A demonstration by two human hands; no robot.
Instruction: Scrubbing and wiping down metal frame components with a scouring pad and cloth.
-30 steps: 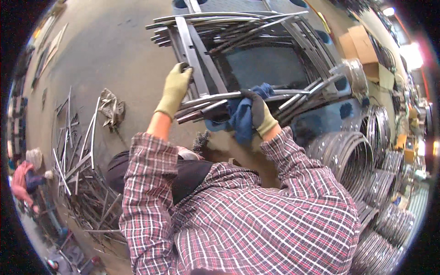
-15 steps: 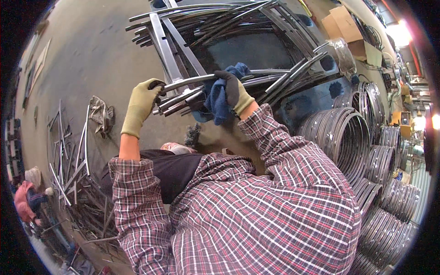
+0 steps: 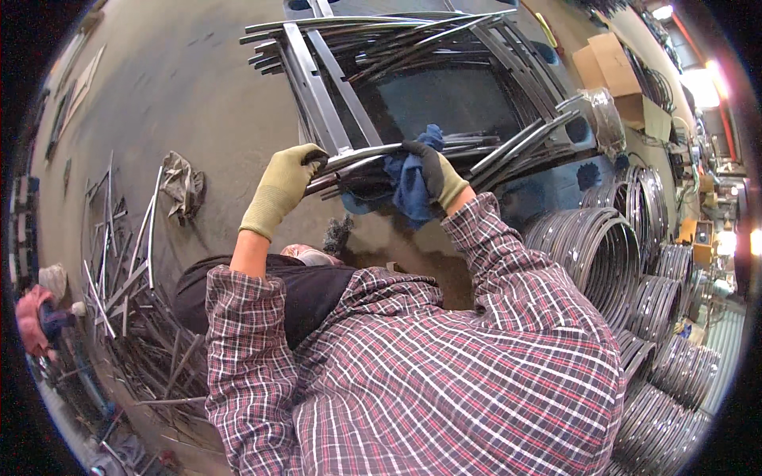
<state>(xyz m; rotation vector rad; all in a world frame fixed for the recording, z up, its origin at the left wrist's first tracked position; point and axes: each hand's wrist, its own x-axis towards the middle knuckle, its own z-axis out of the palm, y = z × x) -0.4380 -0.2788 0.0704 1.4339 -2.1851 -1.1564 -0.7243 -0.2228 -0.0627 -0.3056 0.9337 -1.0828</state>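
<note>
My left hand (image 3: 290,176), in a pale glove with dark fingertips, is closed around the left end of a metal rod (image 3: 361,154). My right hand (image 3: 435,173), gloved the same way, is closed over the rod farther right. A dark blue cloth (image 3: 411,190) bunches at the right hand's fingers and hangs below the rod; whether it wraps all the way around is hidden. Just under and behind the rod lie several more metal rods (image 3: 476,141). They rest on a rack with flat steel bars (image 3: 313,83).
Coiled metal rings (image 3: 587,250) stand in stacks at the right. Cardboard boxes (image 3: 611,67) sit at the far right. Metal scraps (image 3: 131,262) and a crumpled grey cloth (image 3: 182,186) lie on the floor at left. Another person (image 3: 36,317) is at the far left edge.
Both hands now appear farther right and slightly lower, and my left hand is nearer the rack's steel bar. The whole scene has also shifted a little right in view.
</note>
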